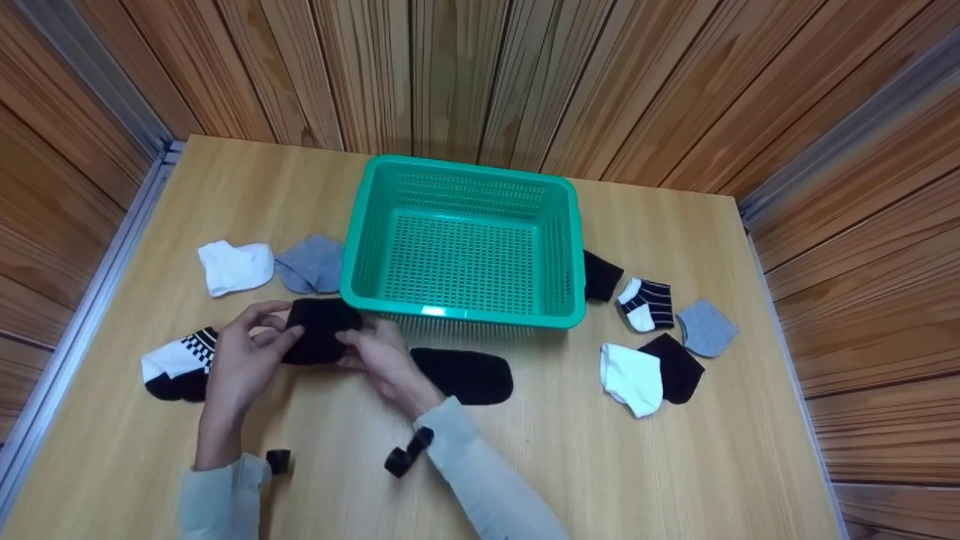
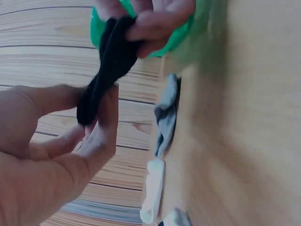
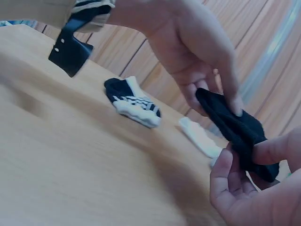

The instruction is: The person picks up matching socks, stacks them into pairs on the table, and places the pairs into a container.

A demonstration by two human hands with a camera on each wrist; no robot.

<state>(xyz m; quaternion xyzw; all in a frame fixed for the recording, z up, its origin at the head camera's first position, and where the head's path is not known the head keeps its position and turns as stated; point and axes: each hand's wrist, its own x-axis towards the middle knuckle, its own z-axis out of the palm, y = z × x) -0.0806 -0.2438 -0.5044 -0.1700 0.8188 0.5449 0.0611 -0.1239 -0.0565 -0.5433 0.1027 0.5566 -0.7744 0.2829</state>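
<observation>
Both hands hold one folded black sock [image 1: 319,330] above the table, left of centre. My left hand [image 1: 246,356] pinches its left end between thumb and fingers. On its right end, my right hand [image 1: 386,364] grips with the thumb on top. In the left wrist view the black sock [image 2: 110,61] is seen edge-on, its layers stacked. The right wrist view shows the sock [image 3: 240,129] stretched between both hands. Another black sock [image 1: 465,376] lies flat on the table just right of my right hand.
A green basket [image 1: 463,318] stands behind the hands. At left lie a white sock [image 1: 238,268], a grey sock [image 1: 311,265] and a black-and-white checked sock [image 1: 176,365]. Several socks lie at right, including a striped sock [image 1: 651,304], a grey sock [image 1: 706,328] and a white sock [image 1: 631,377].
</observation>
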